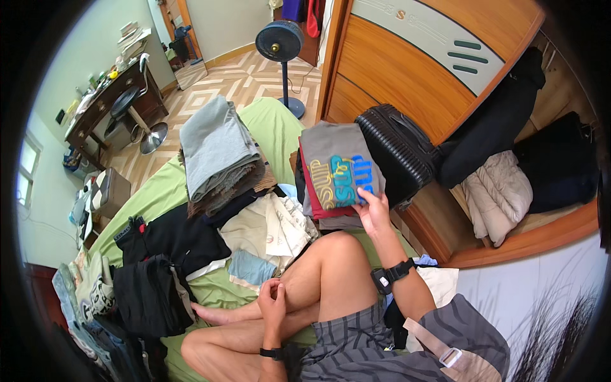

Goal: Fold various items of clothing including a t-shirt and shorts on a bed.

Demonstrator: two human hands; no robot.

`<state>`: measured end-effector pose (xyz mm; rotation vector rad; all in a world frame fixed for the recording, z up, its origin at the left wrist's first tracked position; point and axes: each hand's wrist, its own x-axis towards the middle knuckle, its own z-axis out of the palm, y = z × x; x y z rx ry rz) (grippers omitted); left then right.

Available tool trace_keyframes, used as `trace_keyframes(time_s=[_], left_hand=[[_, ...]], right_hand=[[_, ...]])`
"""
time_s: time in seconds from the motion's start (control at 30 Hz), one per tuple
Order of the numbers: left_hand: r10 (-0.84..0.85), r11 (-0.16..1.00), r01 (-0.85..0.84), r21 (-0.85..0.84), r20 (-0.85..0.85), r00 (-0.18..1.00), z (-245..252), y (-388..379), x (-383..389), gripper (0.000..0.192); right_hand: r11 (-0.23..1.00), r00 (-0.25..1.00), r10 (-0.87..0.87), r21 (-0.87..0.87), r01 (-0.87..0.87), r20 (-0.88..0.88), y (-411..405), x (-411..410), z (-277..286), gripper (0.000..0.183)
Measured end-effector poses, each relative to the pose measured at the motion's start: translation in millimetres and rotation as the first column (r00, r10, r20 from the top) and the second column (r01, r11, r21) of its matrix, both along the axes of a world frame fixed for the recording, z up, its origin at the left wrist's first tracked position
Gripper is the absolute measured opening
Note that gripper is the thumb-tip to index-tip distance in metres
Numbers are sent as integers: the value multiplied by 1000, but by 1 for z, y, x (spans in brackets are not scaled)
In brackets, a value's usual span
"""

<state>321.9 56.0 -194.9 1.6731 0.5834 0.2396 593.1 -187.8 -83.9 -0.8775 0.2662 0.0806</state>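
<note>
My right hand (374,210) pinches the near right corner of a folded gray T-shirt (334,143) with colored lettering, which lies on top of a stack of folded clothes. A red garment (315,200) shows just under it. My left hand (273,298) rests by my shin with its fingers curled, and nothing shows in it. Beyond the left hand are a light blue cloth (252,268) and cream garments (250,229). A stack topped by a folded light gray garment (215,143) stands farther off on the green bed sheet (267,114).
A black ribbed suitcase (396,148) stands right of the shirt stack, before an open wardrobe (539,243) with clothes inside. Black garments (176,238) and folded dark trousers (148,296) lie at the left. A pedestal fan (281,45) stands past the bed.
</note>
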Motion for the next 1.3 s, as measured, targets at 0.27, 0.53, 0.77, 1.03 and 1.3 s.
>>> trace_keyframes(time_s=[0.27, 0.53, 0.77, 1.03, 1.3], left_hand=[[-69, 996, 64, 59, 93, 993, 1, -3, -13, 12], [-6, 996, -3, -89, -106, 994, 89, 17, -68, 14], [355, 854, -304, 422, -46, 934, 163, 69, -164, 14], [653, 626, -448, 638, -115, 749, 175, 72, -259, 25], [938, 225, -302, 927, -122, 326, 97, 99, -475, 40]], right_hand=[[165, 935, 77, -930, 329, 345, -46, 14, 14, 84], [-279, 658, 743, -837, 470, 122, 69, 90, 39, 70], [-394, 761, 627, -910, 128, -165, 69, 156, -32, 90], [-443, 686, 699, -875, 195, -201, 64, 147, -5, 98], [-406, 615, 781, -659, 633, 110, 23, 114, -40, 84]])
